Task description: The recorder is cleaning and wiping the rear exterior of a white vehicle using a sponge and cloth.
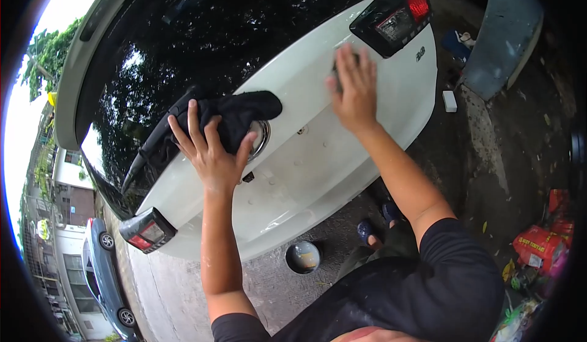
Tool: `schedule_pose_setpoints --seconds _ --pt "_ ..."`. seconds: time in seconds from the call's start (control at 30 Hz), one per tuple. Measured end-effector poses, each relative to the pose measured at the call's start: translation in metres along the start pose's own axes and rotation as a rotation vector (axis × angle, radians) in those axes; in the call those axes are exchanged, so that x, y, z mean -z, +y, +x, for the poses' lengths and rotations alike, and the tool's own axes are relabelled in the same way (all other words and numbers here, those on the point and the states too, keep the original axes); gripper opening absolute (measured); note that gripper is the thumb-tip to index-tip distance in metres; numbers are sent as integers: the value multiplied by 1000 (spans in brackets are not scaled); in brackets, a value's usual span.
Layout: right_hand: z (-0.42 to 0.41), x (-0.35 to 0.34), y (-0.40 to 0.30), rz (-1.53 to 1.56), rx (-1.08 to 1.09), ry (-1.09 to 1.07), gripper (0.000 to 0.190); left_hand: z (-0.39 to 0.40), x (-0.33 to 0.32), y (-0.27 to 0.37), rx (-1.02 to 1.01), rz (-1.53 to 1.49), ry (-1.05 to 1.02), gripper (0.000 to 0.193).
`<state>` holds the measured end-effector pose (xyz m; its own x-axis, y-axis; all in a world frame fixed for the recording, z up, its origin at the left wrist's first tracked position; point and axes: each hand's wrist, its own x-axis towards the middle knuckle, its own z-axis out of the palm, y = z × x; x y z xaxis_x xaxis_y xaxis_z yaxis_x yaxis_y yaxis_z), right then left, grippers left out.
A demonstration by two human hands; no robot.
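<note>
Before me is the white tailgate (293, 190) of a car, below its dark rear window (257, 25). My left hand (208, 154) rests with fingers spread on a black cloth (250, 108). The cloth lies over part of the rear wiper (142, 160) and partly hides a round chrome emblem (261, 135). My right hand (355, 89), slightly blurred, presses a dark pad (338, 78) flat against the white panel, left of and below a tail light (394, 21). The fingers cover most of the pad.
A round container of liquid (303, 257) stands on the concrete below the tailgate, near my clogs (365, 231). At right are a detached grey car panel (502, 39), a small white block (449, 101) and red bags (539, 248). A grey car (103, 273) is parked at left.
</note>
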<state>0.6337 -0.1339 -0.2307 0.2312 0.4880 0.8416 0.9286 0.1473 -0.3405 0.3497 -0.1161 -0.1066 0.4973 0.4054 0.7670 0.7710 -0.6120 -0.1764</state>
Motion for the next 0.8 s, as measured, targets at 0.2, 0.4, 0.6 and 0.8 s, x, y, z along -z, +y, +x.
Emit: schedule_pose_setpoints --seconds 0.2,0.4,0.6,0.8 --pt "-28 -13 -76 186 101 -43 50 -7 -4 -11 -208 -29 -23 39" --pt "3 -8 -38 105 -82 15 57 15 2 23 -187 161 -262 53" --pt "26 4 -1 73 -89 66 55 25 -14 25 -197 89 -149 38" --pt "2 -7 -5 224 -16 53 60 93 -44 30 -248 -108 -56 33"
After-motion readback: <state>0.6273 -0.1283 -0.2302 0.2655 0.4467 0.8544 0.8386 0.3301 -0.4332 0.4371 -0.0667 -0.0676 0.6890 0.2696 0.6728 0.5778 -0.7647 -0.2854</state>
